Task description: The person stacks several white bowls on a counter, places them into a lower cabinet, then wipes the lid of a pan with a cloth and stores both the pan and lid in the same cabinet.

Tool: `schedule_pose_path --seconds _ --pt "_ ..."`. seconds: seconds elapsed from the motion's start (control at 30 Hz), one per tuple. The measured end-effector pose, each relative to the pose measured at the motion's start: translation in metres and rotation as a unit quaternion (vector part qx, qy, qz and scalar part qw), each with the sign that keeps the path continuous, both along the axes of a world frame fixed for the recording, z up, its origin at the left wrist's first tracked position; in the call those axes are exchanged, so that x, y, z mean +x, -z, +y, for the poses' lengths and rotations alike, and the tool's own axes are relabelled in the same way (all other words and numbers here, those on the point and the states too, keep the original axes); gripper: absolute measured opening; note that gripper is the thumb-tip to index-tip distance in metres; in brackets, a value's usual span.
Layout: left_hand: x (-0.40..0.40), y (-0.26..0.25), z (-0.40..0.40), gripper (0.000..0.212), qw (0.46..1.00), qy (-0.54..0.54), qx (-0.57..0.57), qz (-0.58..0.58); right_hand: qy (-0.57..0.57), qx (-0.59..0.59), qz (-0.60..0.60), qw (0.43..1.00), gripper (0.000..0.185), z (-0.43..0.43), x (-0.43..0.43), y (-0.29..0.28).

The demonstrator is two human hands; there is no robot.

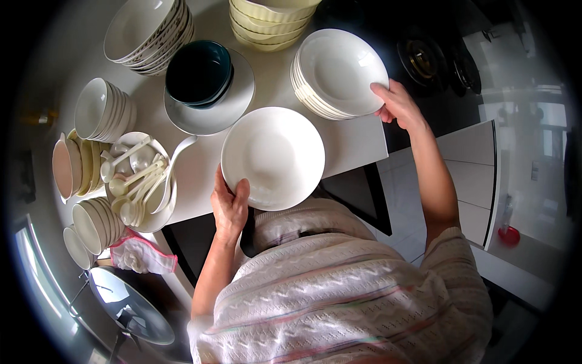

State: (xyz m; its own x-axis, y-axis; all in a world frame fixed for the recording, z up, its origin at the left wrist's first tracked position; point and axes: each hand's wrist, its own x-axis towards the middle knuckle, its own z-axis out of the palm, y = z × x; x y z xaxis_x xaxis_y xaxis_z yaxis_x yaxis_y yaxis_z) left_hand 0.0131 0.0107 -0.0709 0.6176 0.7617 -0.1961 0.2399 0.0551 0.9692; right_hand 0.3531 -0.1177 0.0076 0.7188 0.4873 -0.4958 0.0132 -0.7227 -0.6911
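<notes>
My left hand [231,207] grips the lower left rim of a shallow white plate [273,157], thumb on top, at the counter's front edge. At the right, my right hand [398,103] has its thumb over the rim of the top dish in a stack of white plates [343,73]; its other fingers are partly hidden beneath. Whether that top dish is lifted off the stack, I cannot tell. Behind the plate in my left hand, dark teal bowls [198,72] are nested on a wide white plate [211,120].
Patterned bowls [141,29] and pale yellow bowls [273,27] are stacked at the back. Leftward stand small white bowls [93,109] and a dish [170,211] of spoons [136,182]. A cloth [145,257] lies near a round lid [132,305]. The black stove [420,61] is rightward.
</notes>
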Motion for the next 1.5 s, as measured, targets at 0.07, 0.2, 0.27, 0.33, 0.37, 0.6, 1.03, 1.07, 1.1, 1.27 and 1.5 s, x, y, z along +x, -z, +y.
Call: schedule_pose_path --seconds 0.07,0.2,0.27,0.33,0.37,0.6,1.03,1.07,1.1,1.27,1.5 --pt "-0.004 0.0 0.0 0.046 1.0 -0.006 -0.015 -0.001 -0.02 -0.005 0.008 1.0 0.033 0.0 0.004 -0.002" --pt "-0.006 0.002 0.001 0.047 1.0 -0.017 -0.011 0.004 -0.042 -0.009 -0.027 0.999 0.034 0.001 0.006 -0.012" --pt "-0.006 0.003 0.001 0.047 1.0 -0.022 -0.006 -0.007 -0.037 0.011 -0.034 0.999 0.035 -0.001 0.008 -0.02" --pt "-0.007 0.003 0.003 0.048 1.0 -0.016 -0.009 -0.009 -0.007 0.061 -0.037 0.997 0.038 -0.003 0.008 -0.028" --pt "-0.007 0.003 0.004 0.048 1.0 -0.016 -0.009 -0.01 -0.007 0.061 -0.039 0.997 0.038 -0.004 0.006 -0.031" --pt "-0.007 0.004 0.005 0.048 1.0 -0.004 -0.01 -0.003 0.018 0.099 -0.215 0.971 0.039 -0.004 -0.02 -0.055" --pt "-0.01 0.016 0.006 0.057 0.996 -0.02 -0.073 -0.055 -0.117 0.237 -0.154 0.952 0.033 -0.01 -0.095 -0.052" --pt "-0.011 0.017 0.006 0.064 0.995 -0.016 -0.09 -0.048 -0.145 0.244 -0.118 0.952 0.032 -0.01 -0.104 -0.046" --pt "-0.014 0.01 0.007 0.064 0.995 -0.024 -0.088 -0.042 -0.151 0.263 -0.095 0.948 0.032 -0.011 -0.113 -0.031" --pt "-0.018 -0.007 0.008 0.064 0.968 -0.028 -0.242 -0.055 -0.257 0.24 -0.14 0.926 0.04 -0.01 -0.145 0.008" --pt "-0.018 -0.01 0.009 0.068 0.96 0.004 -0.269 -0.077 -0.18 0.142 0.058 0.972 0.052 0.001 -0.156 0.009"
